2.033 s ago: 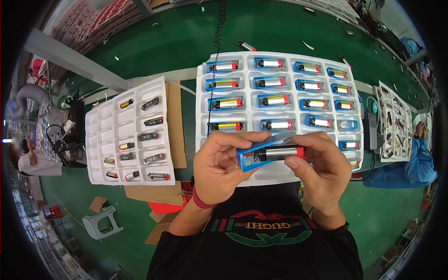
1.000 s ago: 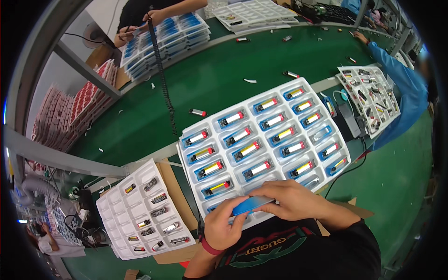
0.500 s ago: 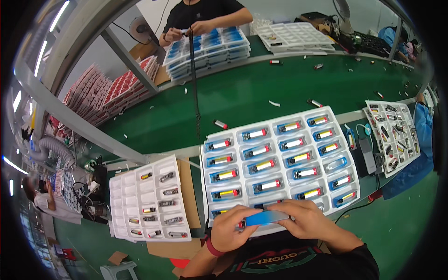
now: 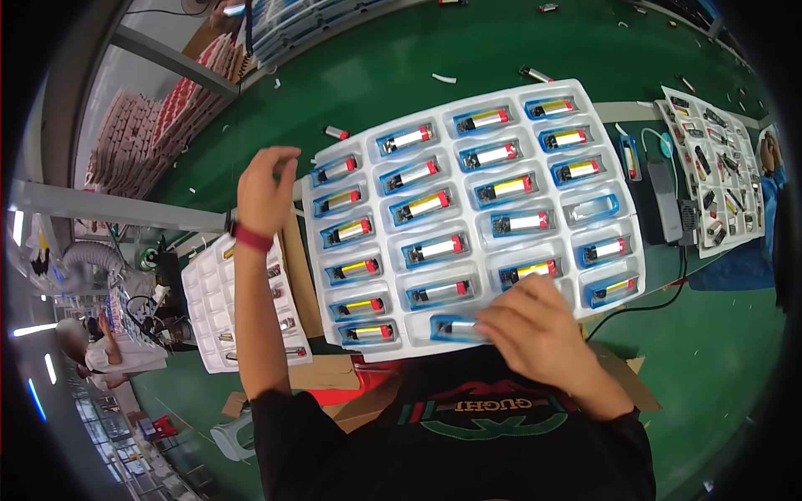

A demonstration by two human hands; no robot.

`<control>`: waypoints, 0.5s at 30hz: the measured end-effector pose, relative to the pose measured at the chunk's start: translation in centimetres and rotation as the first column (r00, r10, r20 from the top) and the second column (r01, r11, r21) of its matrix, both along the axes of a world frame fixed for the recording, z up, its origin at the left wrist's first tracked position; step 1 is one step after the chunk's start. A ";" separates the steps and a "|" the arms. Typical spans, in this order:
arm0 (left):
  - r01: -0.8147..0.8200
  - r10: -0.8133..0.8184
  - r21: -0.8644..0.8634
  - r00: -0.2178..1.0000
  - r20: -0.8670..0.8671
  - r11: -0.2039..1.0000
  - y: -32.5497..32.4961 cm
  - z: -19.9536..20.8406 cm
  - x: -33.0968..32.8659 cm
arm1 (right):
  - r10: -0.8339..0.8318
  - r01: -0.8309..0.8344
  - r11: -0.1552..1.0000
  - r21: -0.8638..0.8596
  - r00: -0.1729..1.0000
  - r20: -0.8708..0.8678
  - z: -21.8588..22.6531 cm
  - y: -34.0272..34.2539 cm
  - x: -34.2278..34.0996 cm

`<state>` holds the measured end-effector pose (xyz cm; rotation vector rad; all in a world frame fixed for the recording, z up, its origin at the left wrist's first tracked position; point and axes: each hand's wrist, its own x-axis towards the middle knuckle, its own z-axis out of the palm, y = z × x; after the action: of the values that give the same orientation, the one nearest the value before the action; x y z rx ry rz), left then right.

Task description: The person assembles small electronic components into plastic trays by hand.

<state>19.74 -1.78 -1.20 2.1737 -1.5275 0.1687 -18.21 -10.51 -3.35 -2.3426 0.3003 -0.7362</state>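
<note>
A large white blister tray (image 4: pixel 401 345) lies in front of me. Its pockets hold several blue-backed clear cases, most with a small red-tipped battery cell in white or yellow wrap, such as this filled case (image 4: pixel 434 250). My right hand (image 4: pixel 539 334) pinches the end of another blue case (image 4: pixel 454 328) at the tray's near edge, over a near-row pocket. My left hand (image 4: pixel 269 190) is raised beside the tray's far left corner, thumb and fingers apart, holding nothing that I can see. In the right column, one blue case (image 4: pixel 591 205) has no cell showing inside.
A smaller white tray (image 4: pixel 219 288) with scattered parts stands at the left, partly behind my left forearm. On the right lie a grey power adapter (image 4: pixel 662 200) with cable and a parts tray (image 4: pixel 714 171). Beyond runs a green conveyor belt (image 4: pixel 359 75) with loose cells.
My left hand has let go of the blue case and moved up to the far left. My right hand has lowered the case to the tray. The view has shifted.
</note>
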 end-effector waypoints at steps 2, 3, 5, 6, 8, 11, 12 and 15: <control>0.050 -0.065 0.088 0.981 0.180 0.995 -1.8 -2.1 4.2 | 0.016 -0.017 0.995 -0.095 1.000 -0.014 -1.2 0.8 0.4; 0.065 -0.095 0.167 0.979 0.182 0.984 -2.8 -3.0 5.2 | 0.021 -0.032 0.989 -0.146 0.997 -0.077 -1.6 1.0 0.5; 0.157 -0.196 0.251 0.971 0.138 0.955 -4.7 -5.3 7.1 | 0.034 -0.049 0.986 -0.162 0.995 -0.098 -2.2 1.4 0.9; 0.155 -0.196 0.286 0.973 0.119 0.945 -5.3 -6.0 7.4 | 0.048 -0.071 0.984 -0.165 0.990 -0.136 -2.4 1.6 0.9; 0.187 -0.228 0.341 0.970 0.083 0.921 -6.5 -6.3 7.6 | 0.039 -0.072 0.973 -0.217 0.987 -0.155 -2.6 1.8 0.7; 0.226 -0.265 0.500 0.964 0.008 0.836 -7.5 -6.0 8.0 | 0.019 -0.039 0.984 -0.172 0.993 -0.117 -2.3 1.7 0.5; 0.225 -0.265 0.493 0.964 0.012 0.840 -7.8 -6.1 8.0 | 0.018 -0.039 0.983 -0.181 0.993 -0.116 -1.8 1.4 0.3; 0.211 -0.287 0.519 0.955 0.071 0.829 -7.5 -6.4 8.3 | -0.049 0.035 0.989 -0.141 0.995 -0.091 -1.1 0.7 0.2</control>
<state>28.08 -9.30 -7.63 2.3494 -2.1189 -0.1918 -18.05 -9.85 -4.47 -2.5151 0.3503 -0.6880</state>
